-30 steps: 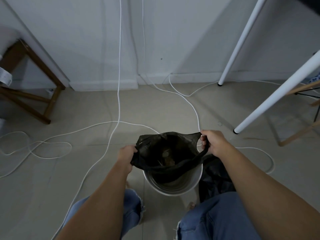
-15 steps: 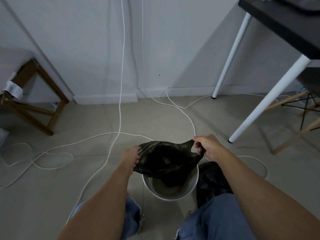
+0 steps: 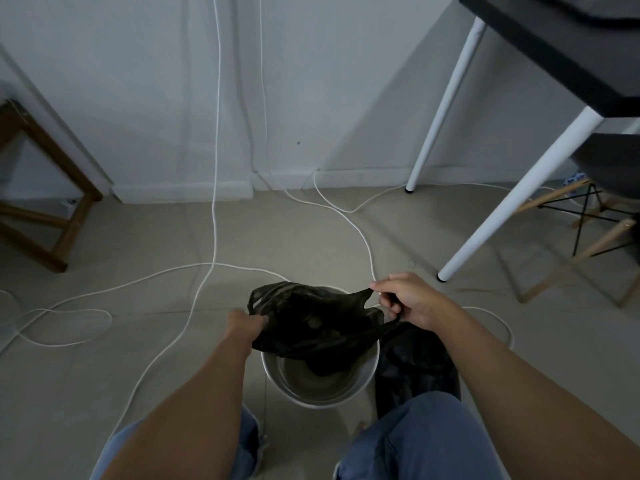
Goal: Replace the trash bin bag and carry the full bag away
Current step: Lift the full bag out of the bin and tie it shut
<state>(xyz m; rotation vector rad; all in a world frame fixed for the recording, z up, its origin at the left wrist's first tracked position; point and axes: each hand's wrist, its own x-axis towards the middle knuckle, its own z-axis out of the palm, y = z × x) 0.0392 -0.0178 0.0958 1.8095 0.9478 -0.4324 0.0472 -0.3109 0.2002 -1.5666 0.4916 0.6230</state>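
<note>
A round metal trash bin (image 3: 320, 393) stands on the floor between my knees. A black plastic bag (image 3: 311, 320) with some trash inside hangs in the bin's mouth, its bottom still down in the bin. My left hand (image 3: 242, 327) grips the bag's left rim. My right hand (image 3: 405, 299) pinches the bag's right handle and pulls it taut. A second black bag (image 3: 415, 362) lies crumpled on the floor to the right of the bin, beside my right knee.
White cables (image 3: 207, 265) loop across the tiled floor ahead and to the left. A black-topped table with white legs (image 3: 512, 202) stands at the right, with a chair (image 3: 595, 216) behind it. A wooden stool (image 3: 45, 202) sits at the far left against the wall.
The bag has come up out of the bin, with more of the bin's bare inside showing. My head has lifted, so the table top has come into view.
</note>
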